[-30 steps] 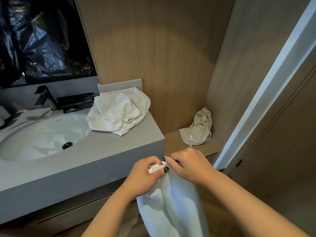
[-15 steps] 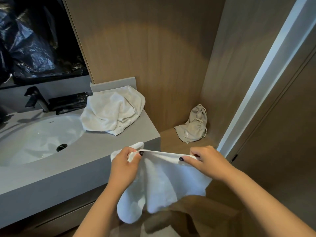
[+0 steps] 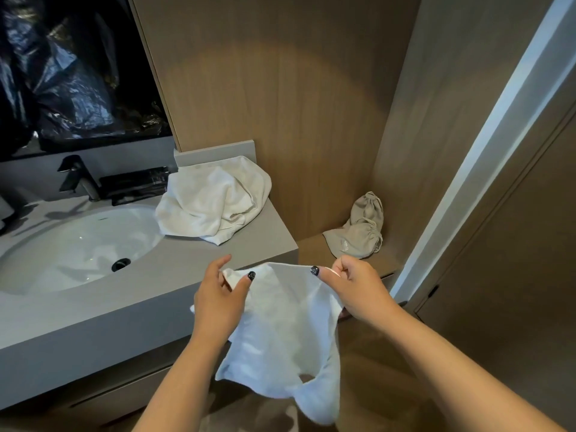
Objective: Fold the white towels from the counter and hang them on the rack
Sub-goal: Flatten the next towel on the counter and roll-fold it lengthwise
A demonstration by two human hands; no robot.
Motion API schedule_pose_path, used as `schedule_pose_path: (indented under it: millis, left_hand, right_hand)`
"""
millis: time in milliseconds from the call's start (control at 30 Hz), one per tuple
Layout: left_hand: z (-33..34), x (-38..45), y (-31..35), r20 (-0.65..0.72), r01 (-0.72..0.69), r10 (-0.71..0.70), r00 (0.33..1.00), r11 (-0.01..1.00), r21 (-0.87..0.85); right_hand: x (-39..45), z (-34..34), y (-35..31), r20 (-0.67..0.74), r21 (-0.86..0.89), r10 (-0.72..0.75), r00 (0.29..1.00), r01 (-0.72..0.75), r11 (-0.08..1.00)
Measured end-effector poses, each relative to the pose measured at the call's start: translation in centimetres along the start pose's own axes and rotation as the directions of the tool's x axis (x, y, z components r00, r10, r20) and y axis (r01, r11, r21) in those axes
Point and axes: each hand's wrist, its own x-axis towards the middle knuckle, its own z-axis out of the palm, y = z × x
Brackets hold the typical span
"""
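Bathroom, looks hotel-style: grey vanity counter (image 3: 218, 266) with an inset white oval sink (image 3: 78, 247) and dark faucet (image 3: 78, 179) behind it, mirror (image 3: 71, 67) above. Wood-panel walls (image 3: 296, 98), a low wood shelf holding beige drawstring bags (image 3: 358, 235), crumpled white towel (image 3: 215, 204) on the counter corner.

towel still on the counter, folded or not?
Not folded. The white towel lies crumpled in a heap on the counter beside the sink, with loose creases and an edge trailing out.
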Motion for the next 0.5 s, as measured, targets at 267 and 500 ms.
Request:
schedule_pose_path:
  millis: [267,500]
  left_hand:
    - [0.2,-1.3,0.9,0.054,-0.088,0.092,0.994,0.994,-0.069]
    - [0.6,-2.4,3.4,0.172,-0.024,0.068,0.983,0.969,-0.247]
  right_hand:
    - [-1.7,0.9,-2.6,0.151,0.249,0.035,0.988,-0.072,0.966]
    - [-3.5,-0.7,-4.0,0.401,0.357,-0.074,0.913,-0.082,0.93]
